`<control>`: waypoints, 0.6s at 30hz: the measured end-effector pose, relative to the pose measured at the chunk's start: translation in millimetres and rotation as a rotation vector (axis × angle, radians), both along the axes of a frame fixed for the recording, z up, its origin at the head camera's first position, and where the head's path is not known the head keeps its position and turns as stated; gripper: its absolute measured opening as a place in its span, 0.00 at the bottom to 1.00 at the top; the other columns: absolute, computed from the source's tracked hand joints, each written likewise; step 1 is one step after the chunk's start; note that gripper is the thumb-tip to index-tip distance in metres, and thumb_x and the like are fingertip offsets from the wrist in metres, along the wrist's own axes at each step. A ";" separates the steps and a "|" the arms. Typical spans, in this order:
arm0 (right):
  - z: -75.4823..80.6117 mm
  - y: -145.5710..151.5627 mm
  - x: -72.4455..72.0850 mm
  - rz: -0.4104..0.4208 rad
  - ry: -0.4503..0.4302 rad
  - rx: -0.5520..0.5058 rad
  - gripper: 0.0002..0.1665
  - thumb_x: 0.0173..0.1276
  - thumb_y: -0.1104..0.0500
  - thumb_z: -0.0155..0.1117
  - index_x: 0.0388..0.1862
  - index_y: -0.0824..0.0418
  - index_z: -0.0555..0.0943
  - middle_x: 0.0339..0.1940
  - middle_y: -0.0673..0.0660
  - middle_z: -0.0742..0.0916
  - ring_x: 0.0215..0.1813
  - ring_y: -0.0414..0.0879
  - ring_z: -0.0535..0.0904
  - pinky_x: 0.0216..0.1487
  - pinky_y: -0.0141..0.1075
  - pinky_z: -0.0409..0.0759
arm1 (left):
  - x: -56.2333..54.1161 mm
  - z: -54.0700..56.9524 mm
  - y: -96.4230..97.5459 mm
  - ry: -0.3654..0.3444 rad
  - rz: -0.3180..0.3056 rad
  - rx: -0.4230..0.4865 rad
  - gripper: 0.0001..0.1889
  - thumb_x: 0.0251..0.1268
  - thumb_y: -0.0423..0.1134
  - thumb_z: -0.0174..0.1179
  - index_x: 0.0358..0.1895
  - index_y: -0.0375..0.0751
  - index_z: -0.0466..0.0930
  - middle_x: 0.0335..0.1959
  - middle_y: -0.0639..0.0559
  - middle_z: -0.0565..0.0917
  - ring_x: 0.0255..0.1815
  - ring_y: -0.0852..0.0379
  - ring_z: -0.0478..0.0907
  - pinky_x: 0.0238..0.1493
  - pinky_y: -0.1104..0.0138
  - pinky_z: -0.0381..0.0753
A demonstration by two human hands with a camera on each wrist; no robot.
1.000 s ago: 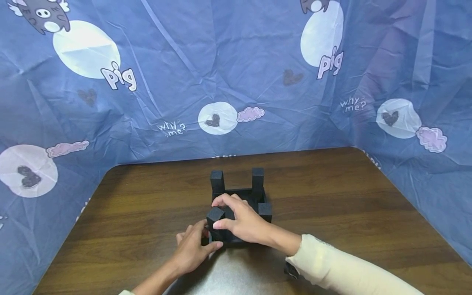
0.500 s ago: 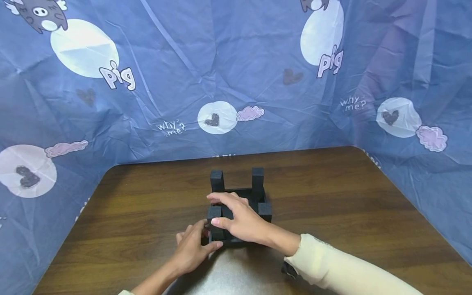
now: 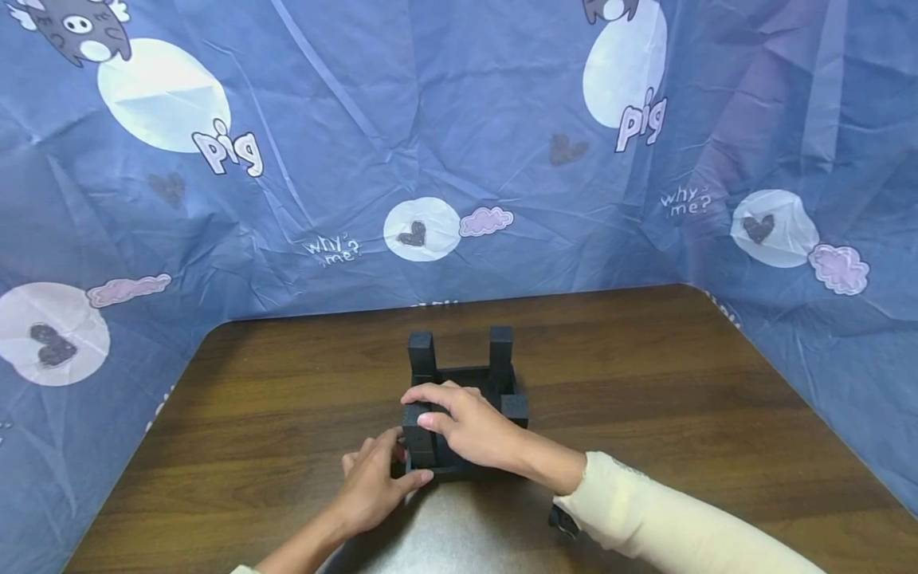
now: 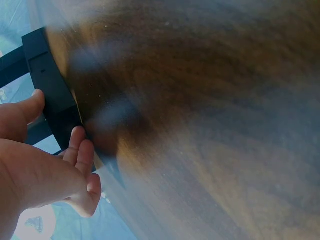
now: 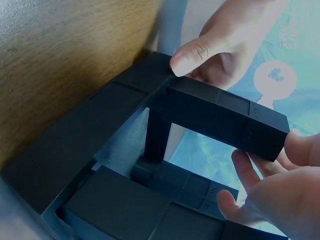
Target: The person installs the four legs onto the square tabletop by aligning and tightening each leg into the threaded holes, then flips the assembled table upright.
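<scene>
A black square tray-like base [image 3: 466, 476] lies on the table with block-shaped legs standing up from its corners. My left hand [image 3: 376, 490] holds the near-left corner of the base, thumb on the front side and fingers round the left side. At that corner stands the near-left leg [image 3: 421, 448], upright in the head view. My right hand [image 3: 473, 426] pinches the top of this leg; in the right wrist view the thumb and fingers sit at the free end of the leg [image 5: 227, 117]. Raised rectangular panels mark the sides of the legs.
Two far legs [image 3: 421, 355] rise at the back of the base, and a near-right leg [image 3: 515, 410] stands beside my right wrist. A small black item [image 3: 562, 522] shows under the right cuff. A blue printed sheet [image 3: 459, 159] hangs behind the brown wooden table [image 3: 287, 399].
The near-left leg has turned from a twisted stance to line up with the base. My right hand's fingers loosened over its top, then settled lower; the left hand has stayed in place.
</scene>
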State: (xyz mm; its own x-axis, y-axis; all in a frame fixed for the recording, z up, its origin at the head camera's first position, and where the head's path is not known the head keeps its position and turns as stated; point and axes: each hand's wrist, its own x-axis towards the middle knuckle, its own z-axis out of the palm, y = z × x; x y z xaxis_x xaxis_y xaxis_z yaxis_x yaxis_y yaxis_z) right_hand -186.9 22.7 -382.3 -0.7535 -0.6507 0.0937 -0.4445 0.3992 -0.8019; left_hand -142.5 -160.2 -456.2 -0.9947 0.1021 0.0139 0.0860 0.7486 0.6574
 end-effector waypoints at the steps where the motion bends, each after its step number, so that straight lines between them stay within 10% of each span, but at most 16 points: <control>1: 0.0 -0.7 -0.3 0.005 0.003 0.008 0.19 0.75 0.60 0.52 0.61 0.49 0.75 0.54 0.49 0.81 0.56 0.42 0.74 0.56 0.43 0.72 | 0.0 0.1 -0.1 0.000 0.001 -0.002 0.33 0.53 0.48 0.71 0.58 0.31 0.72 0.33 0.55 0.78 0.39 0.55 0.69 0.47 0.51 0.54; 18: -2.9 -3.1 -0.2 -0.001 -0.005 0.031 0.17 0.75 0.59 0.50 0.60 0.47 0.74 0.48 0.47 0.81 0.49 0.40 0.74 0.51 0.39 0.73 | -0.4 -0.3 0.4 -0.003 0.002 0.001 0.32 0.53 0.47 0.71 0.57 0.33 0.72 0.33 0.55 0.79 0.40 0.55 0.69 0.48 0.50 0.54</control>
State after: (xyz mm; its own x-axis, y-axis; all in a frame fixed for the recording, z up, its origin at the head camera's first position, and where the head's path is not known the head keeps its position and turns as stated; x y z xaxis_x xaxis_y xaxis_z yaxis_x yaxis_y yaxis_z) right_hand -187.0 19.6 -385.2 -0.7545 -0.6526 0.0697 -0.4400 0.4240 -0.7916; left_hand -142.9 -159.8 -456.4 -0.9950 0.0997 0.0115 0.0825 0.7479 0.6587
